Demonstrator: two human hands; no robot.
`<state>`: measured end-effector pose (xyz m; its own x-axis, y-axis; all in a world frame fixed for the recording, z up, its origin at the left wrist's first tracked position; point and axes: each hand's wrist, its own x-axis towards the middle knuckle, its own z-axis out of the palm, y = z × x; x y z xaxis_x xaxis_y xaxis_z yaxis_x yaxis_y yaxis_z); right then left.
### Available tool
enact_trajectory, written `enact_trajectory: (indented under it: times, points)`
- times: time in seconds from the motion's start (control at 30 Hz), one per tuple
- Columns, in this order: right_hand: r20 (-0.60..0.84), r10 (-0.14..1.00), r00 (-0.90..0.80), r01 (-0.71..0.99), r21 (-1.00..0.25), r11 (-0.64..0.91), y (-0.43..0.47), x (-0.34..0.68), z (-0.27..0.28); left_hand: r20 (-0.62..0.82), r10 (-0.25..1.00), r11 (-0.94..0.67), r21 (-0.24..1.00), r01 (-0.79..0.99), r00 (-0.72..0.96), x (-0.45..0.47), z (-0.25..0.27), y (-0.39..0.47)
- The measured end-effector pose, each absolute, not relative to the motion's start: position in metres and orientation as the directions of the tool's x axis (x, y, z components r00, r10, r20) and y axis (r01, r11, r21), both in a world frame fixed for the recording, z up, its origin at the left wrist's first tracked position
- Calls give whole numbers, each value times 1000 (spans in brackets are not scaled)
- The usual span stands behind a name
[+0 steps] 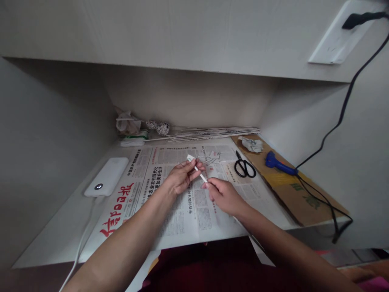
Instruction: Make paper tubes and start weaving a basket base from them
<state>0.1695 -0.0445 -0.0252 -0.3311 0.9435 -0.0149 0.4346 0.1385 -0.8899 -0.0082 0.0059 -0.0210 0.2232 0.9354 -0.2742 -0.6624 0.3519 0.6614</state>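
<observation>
A thin white rolled-paper stick (203, 177) runs slantwise between my two hands above the newspaper (170, 227). My left hand (182, 175) pinches it near its upper end, where a flat white tip shows past the thumb. Lower down, my right hand (223, 195) is closed round the stick. A thin length comes out below the right wrist and passes under the forearm toward the table edge. Small paper scraps (214, 155) lie just beyond my hands. Black-handled scissors (244, 167) rest to their right.
At right, a blue glue gun (279, 163) with a black cord lies on cardboard (306, 205) beside crumpled paper (251, 144). A white power bank (107, 176) is at left. Several paper sticks (212, 133) lie along the back, near a plastic bag (128, 123). A shelf (182, 36) overhangs.
</observation>
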Motion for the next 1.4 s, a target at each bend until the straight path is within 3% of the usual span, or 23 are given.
enact_trajectory:
  times: [0.1,0.2,0.27,0.37,0.43,0.6,0.8,1.07,1.4]
  points:
    - [-226,872,-435,237,-962,-132,-42,172,-28,-259,937,347,644,-681,233,-8,-22,6]
    - [-273,836,-476,180,-961,-211,-41,175,-28,-255,932,361,640,-678,256,-8,-21,6]
    - [-228,878,-422,250,-960,-129,-42,175,-26,-248,934,358,649,-672,257,-8,-21,6]
    - [-23,945,-325,398,-910,114,-43,172,-25,-245,938,345,671,-656,243,-8,-20,6]
    - [-7,945,-327,413,-900,137,-43,170,-26,-251,938,348,675,-650,241,-8,-20,5]
    - [-228,894,-385,189,-968,-165,-39,172,-30,-252,939,344,654,-674,236,-8,-21,5]
    - [-292,809,-510,-18,-937,-350,-38,178,-29,-215,937,347,679,-647,277,-9,-20,4]
    - [-242,866,-438,218,-963,-159,-44,171,-27,-263,934,357,691,-628,241,-9,-20,5]
    - [-249,863,-439,230,-960,-160,-44,171,-32,-274,932,363,702,-612,239,-9,-23,6]
